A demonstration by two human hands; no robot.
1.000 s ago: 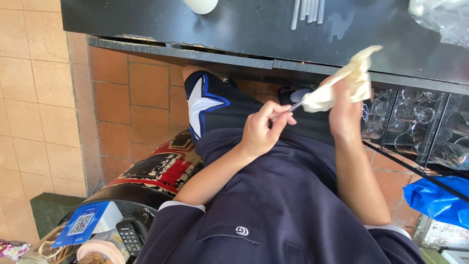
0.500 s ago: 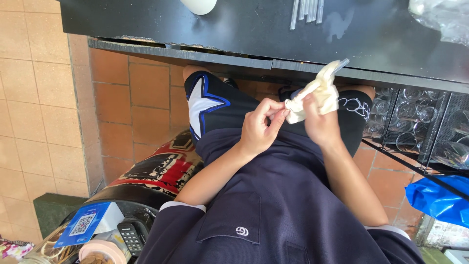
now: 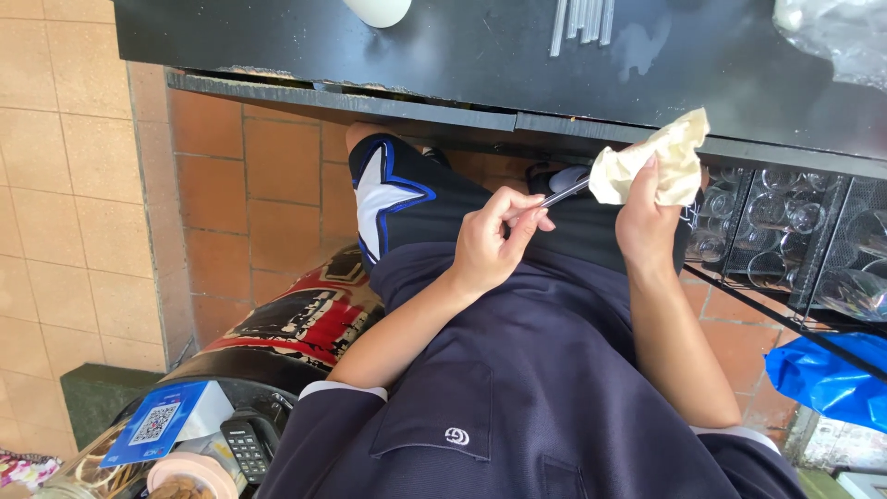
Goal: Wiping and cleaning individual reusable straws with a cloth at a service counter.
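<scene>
- Left hand (image 3: 494, 242) pinches the handle end of a thin metal utensil (image 3: 564, 193), fingers closed round it in front of the person's lap.
- Right hand (image 3: 647, 214) is closed on a crumpled cream cloth (image 3: 651, 162), bunched round the utensil's far end, which is hidden inside it, so I cannot tell whether it is a spoon, a fork or a knife.
- The utensil looks stiff, light and smooth, likely slippery if wet; the handle end, where the left hand has it, seems the safe place to hold.
- The cloth looks soft and light, gives to any squeeze, and grips best when bunched in the palm.
- Both sit just below the edge of the black desk (image 3: 462, 55), close to it but apart.
- On the desk: a row of pale straws or sticks (image 3: 582, 20) and clear plastic wrap (image 3: 836, 37) at the far right.
- Under the desk to the right, a wire rack of upturned glasses (image 3: 785, 231), fragile, and near the right elbow's sweep.
- A blue plastic bag (image 3: 827, 379) lies lower right; a card reader (image 3: 245, 448) and a blue card (image 3: 157, 423) sit lower left.
</scene>
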